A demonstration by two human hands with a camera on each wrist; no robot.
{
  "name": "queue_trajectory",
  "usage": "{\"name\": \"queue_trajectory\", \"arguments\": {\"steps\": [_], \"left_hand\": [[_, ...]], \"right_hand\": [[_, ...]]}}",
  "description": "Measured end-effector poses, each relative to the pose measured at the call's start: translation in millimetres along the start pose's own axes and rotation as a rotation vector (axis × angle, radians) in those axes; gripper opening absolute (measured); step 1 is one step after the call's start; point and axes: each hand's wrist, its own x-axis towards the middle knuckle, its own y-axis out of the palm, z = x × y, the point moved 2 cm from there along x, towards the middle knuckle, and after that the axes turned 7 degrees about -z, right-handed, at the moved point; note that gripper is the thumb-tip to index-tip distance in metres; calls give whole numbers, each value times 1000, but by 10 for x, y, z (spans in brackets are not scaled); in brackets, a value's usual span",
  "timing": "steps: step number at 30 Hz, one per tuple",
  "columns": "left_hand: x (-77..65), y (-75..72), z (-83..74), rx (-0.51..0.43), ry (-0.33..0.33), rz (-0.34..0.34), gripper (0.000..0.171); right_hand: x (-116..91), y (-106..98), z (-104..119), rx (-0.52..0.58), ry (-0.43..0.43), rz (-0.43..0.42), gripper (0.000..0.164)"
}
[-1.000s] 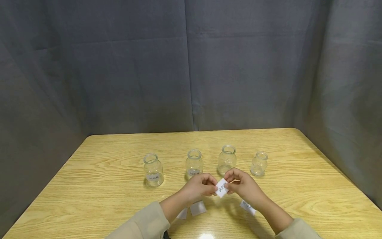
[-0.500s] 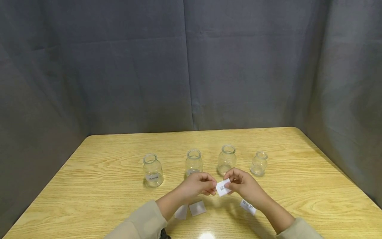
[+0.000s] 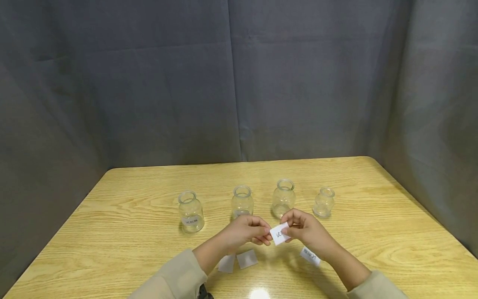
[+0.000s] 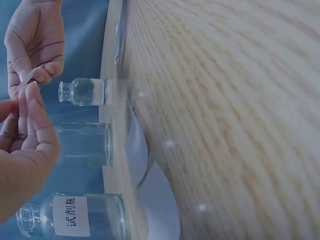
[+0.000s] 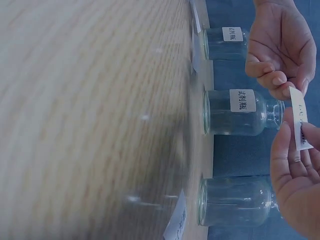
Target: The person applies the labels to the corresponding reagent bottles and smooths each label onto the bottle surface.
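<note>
Between the two hands, above the table, is a small white label [image 3: 279, 234] with dark printed characters. My right hand [image 3: 308, 234] pinches it by its right side, the thumb covering part of the print. My left hand [image 3: 240, 233] has thumb and forefinger brought together on the label's left edge, pinching at a corner. In the right wrist view the label [image 5: 299, 117] stands nearly edge-on, with the left hand [image 5: 282, 47] at its upper end. Behind the hands stand glass jars: a labelled jar [image 3: 191, 211] at left, a second labelled jar [image 3: 242, 202] and an unlabelled jar [image 3: 284, 197].
A smaller glass jar [image 3: 324, 202] stands at the right of the row. Two white paper pieces [image 3: 247, 259] lie blank side up by the left forearm. Another printed label [image 3: 310, 256] lies under the right wrist. Dark curtains [image 3: 168, 104] enclose the wooden table [image 3: 112, 249].
The label has turned from a diamond-like tilt to a flatter angle between the fingers, and the right thumb covers more of its print. The jars have not moved.
</note>
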Motion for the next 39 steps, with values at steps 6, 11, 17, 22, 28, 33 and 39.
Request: {"name": "queue_trajectory", "arguments": {"steps": [6, 11, 17, 22, 28, 33, 39], "left_hand": [[9, -3, 20, -3, -5, 5, 18], [10, -9, 14, 5, -1, 8, 18], [21, -19, 7, 3, 4, -6, 17], [44, -22, 27, -9, 14, -8, 18], [73, -16, 55, -13, 27, -12, 18], [79, -12, 65, -15, 16, -24, 18], [88, -17, 61, -15, 19, -31, 17]], "right_hand": [[-4, -6, -2, 12, 0, 22, 19], [-2, -11, 3, 23, -3, 35, 20], [12, -12, 2, 37, 11, 25, 19], [17, -7, -15, 50, 20, 14, 19], [12, 1, -34, 48, 17, 6, 19], [11, 5, -33, 45, 18, 2, 20], [8, -4, -34, 21, 18, -24, 28]]}}
